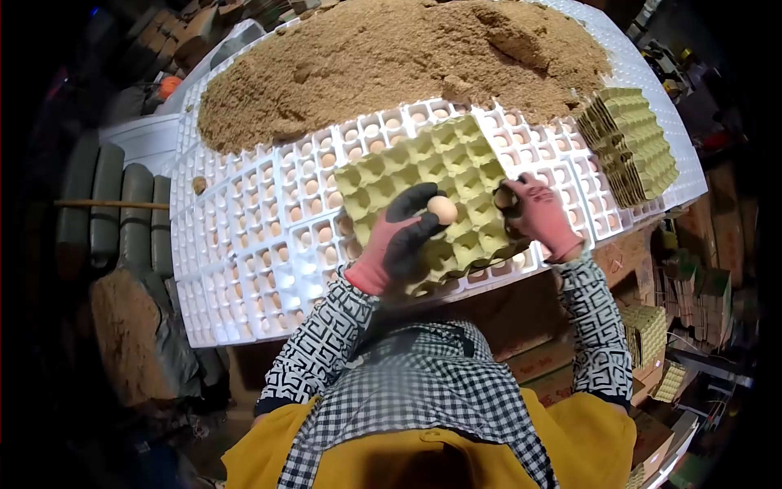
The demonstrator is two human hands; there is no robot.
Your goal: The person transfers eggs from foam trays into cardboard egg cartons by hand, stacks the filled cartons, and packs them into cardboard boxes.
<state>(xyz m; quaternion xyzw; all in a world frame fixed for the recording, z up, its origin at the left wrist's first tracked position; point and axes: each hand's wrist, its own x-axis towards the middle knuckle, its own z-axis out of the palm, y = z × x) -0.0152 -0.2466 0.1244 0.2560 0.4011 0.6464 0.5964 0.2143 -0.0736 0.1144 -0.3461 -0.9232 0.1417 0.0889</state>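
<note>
My left hand, in a pink glove with dark fingers, holds a light brown egg between thumb and fingers above a yellow-green egg tray. My right hand, gloved alike, has its fingers curled at the tray's right edge around something small and roundish that I cannot make out. The tray's visible cups hold no eggs. It lies tilted over white plastic trays whose cells hold many pale eggs.
A large heap of brown grainy material covers the table's far part. A stack of yellow-green egg trays stands at the right. Grey filled sacks lie at the left. More egg trays sit below the table's right side.
</note>
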